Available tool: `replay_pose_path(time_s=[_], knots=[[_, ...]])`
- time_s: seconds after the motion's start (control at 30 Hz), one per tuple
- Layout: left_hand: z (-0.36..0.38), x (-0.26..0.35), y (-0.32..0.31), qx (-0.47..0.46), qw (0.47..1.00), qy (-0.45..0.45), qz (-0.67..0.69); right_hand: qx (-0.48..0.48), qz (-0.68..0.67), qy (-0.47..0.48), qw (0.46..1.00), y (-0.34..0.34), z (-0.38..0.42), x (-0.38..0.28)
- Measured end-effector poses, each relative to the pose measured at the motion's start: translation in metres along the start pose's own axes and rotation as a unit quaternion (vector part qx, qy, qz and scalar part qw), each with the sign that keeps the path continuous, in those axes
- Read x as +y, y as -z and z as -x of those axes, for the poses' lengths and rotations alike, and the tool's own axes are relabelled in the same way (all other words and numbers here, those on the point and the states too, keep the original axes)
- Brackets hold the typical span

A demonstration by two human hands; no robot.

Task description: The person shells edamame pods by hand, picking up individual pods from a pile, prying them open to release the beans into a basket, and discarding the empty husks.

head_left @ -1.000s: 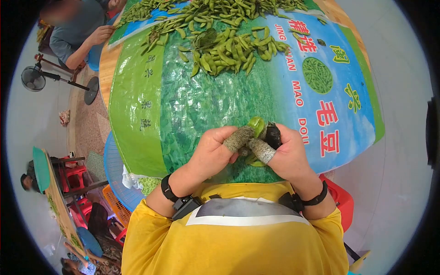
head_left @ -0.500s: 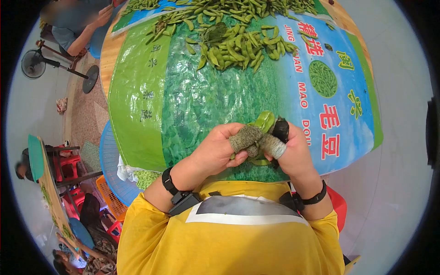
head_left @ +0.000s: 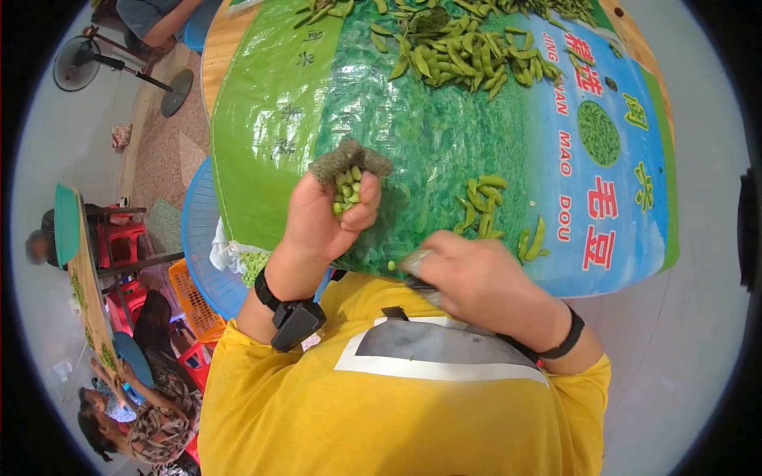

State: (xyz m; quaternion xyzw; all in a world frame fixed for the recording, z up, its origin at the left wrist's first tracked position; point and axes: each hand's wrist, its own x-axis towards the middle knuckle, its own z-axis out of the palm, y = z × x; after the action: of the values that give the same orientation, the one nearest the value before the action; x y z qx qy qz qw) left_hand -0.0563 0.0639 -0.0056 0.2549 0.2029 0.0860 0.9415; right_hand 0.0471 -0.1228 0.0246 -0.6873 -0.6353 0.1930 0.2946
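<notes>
My left hand, with grey knitted covers on some fingers, is cupped shut around several shelled green soybeans above the table's near left part. To its right, my right hand is low at the near table edge, its covered fingertips smeared by motion. A single loose bean lies just left of those fingertips. Behind the right hand is a small group of soybean pods, with a few more pods to the right. A larger heap of pods lies farther back on the printed plastic sheet.
Left of the table stands a blue basket, with shelled beans and a white cloth or bag by it. An orange crate is below. A fan and a co-worker's arm are at upper left.
My hands have separated: the left moved up and left and shows beans in its palm, the right dropped towards the table edge. Pods formerly hidden by my hands show on the sheet. The view shifted.
</notes>
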Motion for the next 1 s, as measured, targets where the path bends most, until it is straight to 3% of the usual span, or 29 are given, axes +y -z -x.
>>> replay_pose_path(time_s=[0.07, 0.2, 0.3, 0.37, 0.53, 0.6, 0.83, 0.93, 1.0], knots=[[0.007, 0.001, 0.009, -0.003, 1.000, 0.002, 0.006, -0.091, 0.017, 0.030, 0.995, -0.012, -0.014, -0.002], [0.017, 0.001, 0.019, 0.025, 0.999, 0.004, -0.029, -0.126, 0.062, 0.051, 0.989, -0.028, -0.022, 0.009], [0.024, -0.004, 0.011, 0.073, 0.992, 0.007, -0.102, -0.079, 0.056, 0.018, 0.995, -0.026, -0.020, 0.013], [0.027, -0.008, 0.007, 0.082, 0.984, 0.009, -0.155, -0.006, 0.060, -0.058, 0.996, -0.024, -0.016, 0.020], [0.026, -0.015, 0.000, 0.065, 0.983, 0.026, -0.171, 0.010, 0.115, -0.064, 0.991, -0.009, -0.003, 0.021], [0.027, -0.017, -0.008, 0.090, 0.980, 0.025, -0.173, 0.066, 0.063, -0.043, 0.995, -0.007, 0.001, 0.024], [0.030, -0.027, 0.000, 0.068, 0.983, 0.026, -0.171, -0.007, 0.116, -0.084, 0.990, -0.011, 0.006, 0.014], [0.033, -0.034, -0.006, 0.053, 0.977, 0.032, -0.203, 0.036, 0.131, -0.103, 0.985, -0.006, 0.004, 0.009], [0.035, -0.038, -0.011, 0.084, 0.974, 0.047, -0.203, 0.147, 0.029, -0.045, 0.988, -0.003, 0.001, 0.004]])
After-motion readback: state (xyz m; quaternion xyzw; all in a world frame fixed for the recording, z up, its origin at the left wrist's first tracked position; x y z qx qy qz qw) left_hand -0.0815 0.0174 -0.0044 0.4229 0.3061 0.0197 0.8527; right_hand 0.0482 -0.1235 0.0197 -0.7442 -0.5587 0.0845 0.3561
